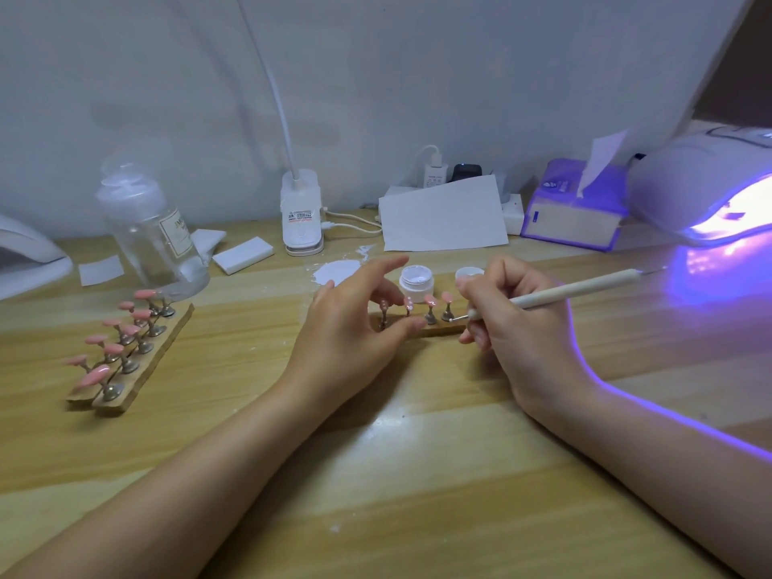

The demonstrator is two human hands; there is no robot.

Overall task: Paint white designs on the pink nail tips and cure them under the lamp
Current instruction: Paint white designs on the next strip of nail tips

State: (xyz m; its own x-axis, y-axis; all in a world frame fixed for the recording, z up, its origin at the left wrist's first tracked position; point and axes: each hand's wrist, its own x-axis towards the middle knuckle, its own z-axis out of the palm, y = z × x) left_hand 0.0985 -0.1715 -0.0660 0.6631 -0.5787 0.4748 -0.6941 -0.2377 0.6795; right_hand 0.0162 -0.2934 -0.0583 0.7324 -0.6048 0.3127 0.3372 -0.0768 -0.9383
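Observation:
A small wooden strip (436, 329) at the table's centre carries several pink nail tips (430, 300) on metal stands. My left hand (355, 323) rests against the strip's left end, thumb and fingers around the stands there. My right hand (509, 315) grips a white dotting pen (576, 290); its metal ball tip sits beside the rightmost stand. An open white gel pot (413, 282) stands just behind the strip, its lid (468, 272) to the right. The curing lamp (702, 190) glows violet at the far right.
Two more wooden strips (138, 361) with several pink tips lie at the left. Behind are a clear pump bottle (154, 231), white sponge blocks (242, 254), a clip lamp base (301, 215), a paper sheet (443, 215), a tissue box (572, 211) and a white paint smear (336, 271).

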